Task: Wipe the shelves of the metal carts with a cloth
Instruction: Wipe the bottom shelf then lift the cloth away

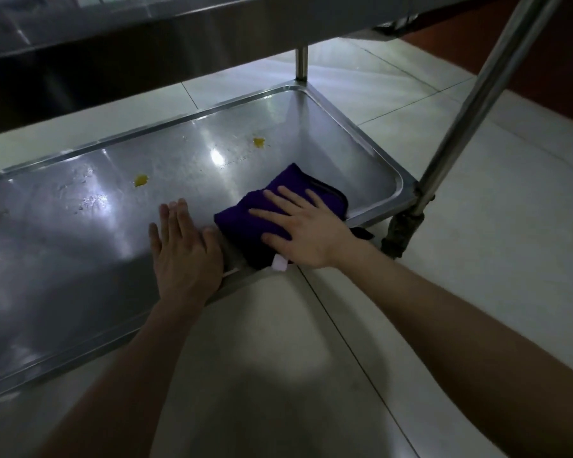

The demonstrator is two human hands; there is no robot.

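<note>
Currently, R hand (303,226) lies flat on folded purple cloth (239,219), fingers straight & spread, pressing, not curled round it. Cloth sits on bottom shelf (80,259) of metal cart (477,104), near front-right corner, partly over front rim. L hand (186,249) rests flat on shelf just beside cloth, fingers straight, holding nothing. Two yellow spots (259,142) lie further back, apart from cloth

Pale glossy tiled floor (477,226)
</note>
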